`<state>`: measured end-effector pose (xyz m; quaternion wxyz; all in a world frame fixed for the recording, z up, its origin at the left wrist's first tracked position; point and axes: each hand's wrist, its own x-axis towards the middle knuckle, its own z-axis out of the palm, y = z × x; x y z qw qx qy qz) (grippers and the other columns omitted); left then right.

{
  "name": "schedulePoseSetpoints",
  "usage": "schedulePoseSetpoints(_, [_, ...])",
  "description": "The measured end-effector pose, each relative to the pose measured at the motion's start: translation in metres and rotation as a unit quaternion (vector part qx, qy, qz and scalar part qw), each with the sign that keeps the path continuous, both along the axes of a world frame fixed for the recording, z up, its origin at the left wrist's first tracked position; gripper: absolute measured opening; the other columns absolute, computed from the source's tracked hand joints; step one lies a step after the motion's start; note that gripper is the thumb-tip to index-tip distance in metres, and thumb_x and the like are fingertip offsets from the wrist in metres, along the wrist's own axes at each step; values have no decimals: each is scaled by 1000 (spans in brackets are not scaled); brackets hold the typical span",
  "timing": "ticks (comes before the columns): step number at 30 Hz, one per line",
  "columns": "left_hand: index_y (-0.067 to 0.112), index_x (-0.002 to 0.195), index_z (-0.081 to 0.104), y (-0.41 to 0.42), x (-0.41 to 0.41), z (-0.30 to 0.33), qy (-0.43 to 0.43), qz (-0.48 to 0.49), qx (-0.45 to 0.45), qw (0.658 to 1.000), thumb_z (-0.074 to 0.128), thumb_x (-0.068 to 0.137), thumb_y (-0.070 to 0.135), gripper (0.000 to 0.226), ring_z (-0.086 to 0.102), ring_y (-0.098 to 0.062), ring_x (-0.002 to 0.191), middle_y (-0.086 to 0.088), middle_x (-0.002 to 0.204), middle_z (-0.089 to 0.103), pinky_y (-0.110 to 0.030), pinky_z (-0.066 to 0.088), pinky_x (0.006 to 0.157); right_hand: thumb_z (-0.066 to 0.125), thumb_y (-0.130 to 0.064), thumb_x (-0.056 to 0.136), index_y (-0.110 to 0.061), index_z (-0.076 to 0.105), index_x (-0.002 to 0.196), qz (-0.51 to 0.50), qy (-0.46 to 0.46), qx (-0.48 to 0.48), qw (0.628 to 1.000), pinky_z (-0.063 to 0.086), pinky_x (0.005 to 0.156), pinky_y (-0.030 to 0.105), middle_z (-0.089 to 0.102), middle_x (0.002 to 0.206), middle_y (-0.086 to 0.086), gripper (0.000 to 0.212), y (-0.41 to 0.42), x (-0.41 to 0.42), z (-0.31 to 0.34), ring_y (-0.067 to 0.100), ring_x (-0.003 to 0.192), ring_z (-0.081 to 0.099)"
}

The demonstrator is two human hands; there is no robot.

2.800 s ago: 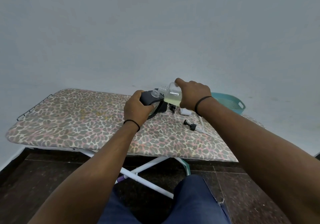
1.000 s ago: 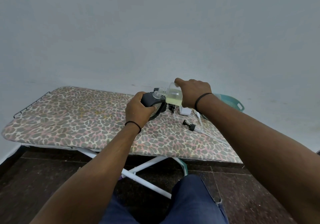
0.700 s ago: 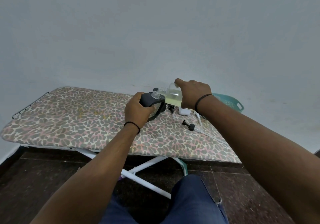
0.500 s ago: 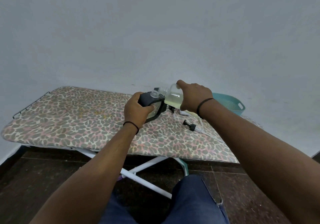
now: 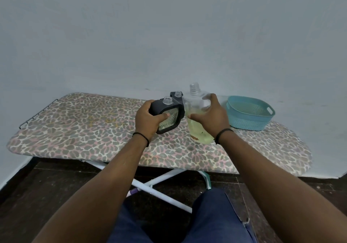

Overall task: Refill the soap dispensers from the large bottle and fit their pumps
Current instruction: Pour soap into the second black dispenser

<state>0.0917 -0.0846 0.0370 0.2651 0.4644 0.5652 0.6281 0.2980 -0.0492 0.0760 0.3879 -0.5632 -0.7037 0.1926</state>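
Both arms reach out forward from the bottom of the view, bare forearms, each with a thin black band at the wrist. The left hand (image 5: 148, 119) is curled around a dark-framed dispenser (image 5: 167, 116), thumb lying across its textured front and fingers wrapped behind. The right hand (image 5: 211, 117) grips the clear bottle (image 5: 198, 119) from its right side, thumb across the front and fingers spread around the shoulder, back of the hand facing the camera.
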Motion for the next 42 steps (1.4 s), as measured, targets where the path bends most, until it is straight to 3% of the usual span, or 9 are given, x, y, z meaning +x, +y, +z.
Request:
schedulePoseSetpoints(6, [12,108,65,0,-9,-12,-16,-6,-7,1000,84,71,1,44,65,-14,86,1,97,67,-28,56,71,91,-37,65,-30,47,123,-23,130,2,991,54,86,36,66,111,-1,73,5,4,-43,18,100,62])
schedulePoseSetpoints(18, [15,109,64,11,-3,-33,-108,-106,-26,988,79,74,-8,44,69,-17,93,-8,108,70,-26,58,71,92,-38,65,-25,46,134,-90,219,-22,971,52,97,37,61,126,0,83,16,12,-76,20,114,59])
schedulePoseSetpoints(22, [15,109,63,16,-3,-40,-124,-133,-44,982,76,74,-12,46,70,-13,92,-7,107,69,-24,58,71,91,-41,65,-26,43,137,-90,198,-24,976,53,92,34,64,119,1,88,18,7,-79,20,109,62])
schedulePoseSetpoints(27, [11,115,62,18,-3,-51,-140,-153,-58,976,73,74,-16,50,70,-15,95,-8,109,69,-27,58,73,90,-35,69,-27,43,133,-82,189,-31,978,39,65,1,58,107,-6,80,15,11,-77,12,94,57])
schedulePoseSetpoints(29, [7,119,60,19,-3,-55,-136,-161,-62,976,75,73,-15,53,69,-19,99,-12,113,69,-28,58,76,90,-37,69,-29,42,132,-75,184,-30,980,40,67,2,60,108,-5,80,14,12,-77,12,94,59])
schedulePoseSetpoints(33, [11,119,62,18,-7,-60,-131,-171,-72,974,82,64,1,60,68,-23,106,-12,117,69,-32,58,81,91,-40,68,-32,40,130,-68,189,-24,979,50,86,25,62,115,-4,81,11,12,-78,15,104,60])
schedulePoseSetpoints(38, [16,123,62,14,-14,-60,-109,-186,-84,973,88,61,15,67,67,-23,111,-10,122,69,-33,57,84,91,-38,68,-31,42,125,-50,195,-20,979,53,92,33,60,117,-4,76,7,12,-81,16,108,59])
schedulePoseSetpoints(40, [18,122,62,12,-13,-59,-109,-188,-91,972,89,58,20,70,68,-21,108,-8,120,70,-33,58,83,90,-36,69,-32,42,123,-43,186,-20,981,51,88,27,60,120,-3,73,5,14,-83,17,108,59])
schedulePoseSetpoints(42, [19,120,61,10,-9,-59,-107,-186,-90,973,88,62,11,65,69,-20,106,-6,117,70,-30,58,79,89,-34,71,-31,41,124,-39,179,-20,983,47,80,17,59,121,-4,72,2,16,-83,15,105,58])
